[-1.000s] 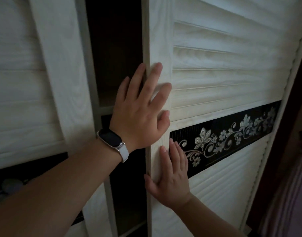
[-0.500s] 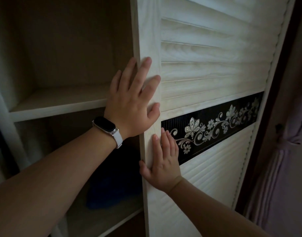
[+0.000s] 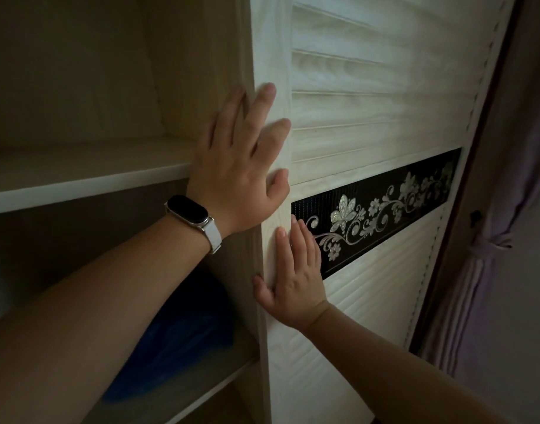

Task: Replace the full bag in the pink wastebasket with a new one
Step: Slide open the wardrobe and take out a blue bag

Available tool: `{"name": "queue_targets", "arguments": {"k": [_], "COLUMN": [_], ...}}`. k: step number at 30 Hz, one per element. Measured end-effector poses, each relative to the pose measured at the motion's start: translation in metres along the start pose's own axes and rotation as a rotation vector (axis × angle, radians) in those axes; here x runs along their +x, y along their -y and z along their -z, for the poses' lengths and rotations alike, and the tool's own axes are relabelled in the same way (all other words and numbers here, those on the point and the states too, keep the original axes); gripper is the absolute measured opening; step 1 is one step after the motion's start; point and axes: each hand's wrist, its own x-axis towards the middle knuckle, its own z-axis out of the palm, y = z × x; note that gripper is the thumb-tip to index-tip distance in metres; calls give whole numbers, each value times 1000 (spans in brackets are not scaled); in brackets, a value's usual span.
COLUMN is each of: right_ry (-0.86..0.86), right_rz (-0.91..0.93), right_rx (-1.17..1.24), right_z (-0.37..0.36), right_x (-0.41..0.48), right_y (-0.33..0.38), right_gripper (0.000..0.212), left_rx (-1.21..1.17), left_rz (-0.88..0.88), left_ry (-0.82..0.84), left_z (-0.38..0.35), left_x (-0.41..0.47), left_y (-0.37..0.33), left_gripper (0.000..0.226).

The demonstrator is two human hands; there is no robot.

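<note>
A white louvred sliding door (image 3: 369,111) with a black floral band stands slid to the right. My left hand (image 3: 241,166), with a watch on its wrist, lies flat on the door's left edge, fingers spread. Just below it, my right hand (image 3: 293,276) presses flat against the same edge. Neither hand holds anything. Inside the open wardrobe a blue plastic bundle (image 3: 183,338), possibly bags, lies on the lower shelf, partly hidden behind my left forearm. The pink wastebasket is not in view.
A bare wooden shelf (image 3: 79,175) crosses the wardrobe at hand height. At the far right hangs a mauve curtain (image 3: 489,270) tied back with a cord, close to the door's right frame.
The door has slid right under both hands, uncovering the wardrobe's shelves and the blue bundle. The other door panel at left has dropped out of view.
</note>
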Motion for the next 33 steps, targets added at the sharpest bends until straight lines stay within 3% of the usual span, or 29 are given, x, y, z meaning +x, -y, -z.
{"name": "queue_targets", "arguments": {"k": [8, 19, 26, 33], "right_ry": [52, 81, 84, 278], "right_rz": [41, -22, -39, 209], "right_rx": [-45, -22, -23, 165], "right_z": [6, 12, 40, 70], "right_x": [1, -3, -10, -14], "right_y": [-17, -11, 3, 27], "right_gripper": [84, 82, 64, 41], "left_rx": [-95, -218, -459, -312], "left_rz": [-5, -36, -42, 140], "left_ry": [-107, -17, 185, 579], "left_z": [-17, -15, 3, 43], "left_x": [7, -13, -58, -150], "left_y": [-2, -10, 3, 30], "left_gripper": [51, 53, 65, 64]}}
